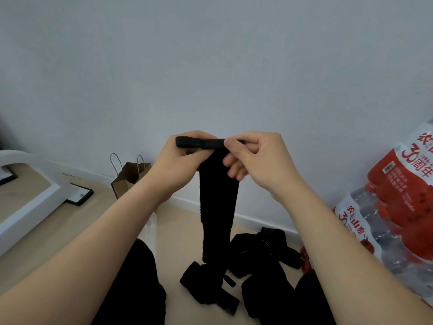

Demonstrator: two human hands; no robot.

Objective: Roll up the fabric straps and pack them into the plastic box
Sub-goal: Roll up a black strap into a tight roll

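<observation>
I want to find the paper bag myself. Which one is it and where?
Look along the white wall to where it meets the floor, left of the two hands. The brown paper bag stands there upright, with two thin looped handles on top. Everything else on the floor nearby is black fabric or red bottle packs.

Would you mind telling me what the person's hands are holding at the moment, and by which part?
Both the left hand and the right hand pinch a black fabric strap at its top end, which looks folded or rolled; the rest hangs down.
</observation>
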